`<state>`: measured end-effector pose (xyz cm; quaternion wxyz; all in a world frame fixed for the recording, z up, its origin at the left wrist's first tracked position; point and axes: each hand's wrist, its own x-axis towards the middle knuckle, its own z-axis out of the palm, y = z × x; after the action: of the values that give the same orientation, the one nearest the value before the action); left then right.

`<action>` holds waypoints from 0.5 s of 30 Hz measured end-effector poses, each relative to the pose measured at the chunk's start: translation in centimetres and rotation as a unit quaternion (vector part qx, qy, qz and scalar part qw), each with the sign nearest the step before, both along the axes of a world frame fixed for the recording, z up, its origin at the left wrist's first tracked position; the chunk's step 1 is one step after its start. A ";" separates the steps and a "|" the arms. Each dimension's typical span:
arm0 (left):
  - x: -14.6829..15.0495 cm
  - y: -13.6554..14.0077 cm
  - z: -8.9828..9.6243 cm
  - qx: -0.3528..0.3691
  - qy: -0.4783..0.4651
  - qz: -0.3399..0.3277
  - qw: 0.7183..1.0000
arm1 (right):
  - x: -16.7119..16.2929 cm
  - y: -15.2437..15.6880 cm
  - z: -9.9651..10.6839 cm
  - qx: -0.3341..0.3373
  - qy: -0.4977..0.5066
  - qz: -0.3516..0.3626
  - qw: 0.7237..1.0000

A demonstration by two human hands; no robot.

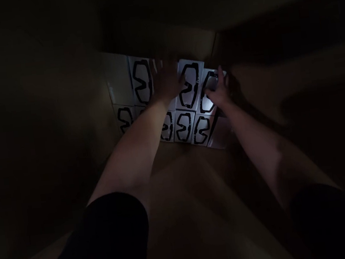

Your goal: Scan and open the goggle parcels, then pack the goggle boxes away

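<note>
Two hands, two black sleeves (119,235), one dim cardboard carton (193,39). From here I count seven white printed boxes (183,126) with readable black goggle-shaped outlines: three upper row, four lower. More are partly covered by the left arm and hand; exact total unclear. Plus two plainer boxes (119,78), one upper left, one lower right. All packed in two rows inside the carton.

Left hand (166,79): fingers spread, over the upper row, thumb at the edge of a printed box. Right hand (219,94): thumb and fingers apart across the rightmost upper printed box; can't tell if it's gripping. Hands apart from each other.
</note>
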<state>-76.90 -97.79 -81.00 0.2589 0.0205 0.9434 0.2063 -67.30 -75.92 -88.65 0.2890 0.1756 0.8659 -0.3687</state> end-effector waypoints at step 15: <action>4.4 -5.0 0.9 -0.055 -0.046 -0.050 0.996 | 7.3 -0.1 5.0 -0.051 -0.032 0.053 0.997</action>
<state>-72.46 -102.81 -80.15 0.3130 0.0436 0.9381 0.1421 -60.02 -76.04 -83.62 0.3444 0.1260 0.8444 -0.3906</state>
